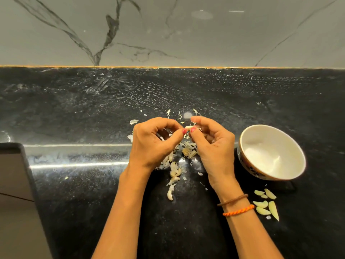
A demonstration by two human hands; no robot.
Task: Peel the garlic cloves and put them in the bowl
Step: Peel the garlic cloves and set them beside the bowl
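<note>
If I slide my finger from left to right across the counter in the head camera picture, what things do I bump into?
Dark grey tray corner → left hand → small garlic clove pinched between both hands → right hand → white ceramic bowl with patterned outside.

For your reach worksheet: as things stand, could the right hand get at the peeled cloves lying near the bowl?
Probably yes: the peeled cloves lie uncovered just right of the right hand's wrist, though it pinches a clove.

Worktop [93, 193]: black polished stone, glossy, speckled, streaked with light reflections. Wall [205, 38]: grey veined marble-look slab, smooth, soft sheen. Bowl [248, 139]: glazed ceramic, glossy white inside, patterned outside. Garlic skins [174, 176]: papery, dry, matt. Peeled cloves [273, 210]: smooth, pale, slightly waxy.
</note>
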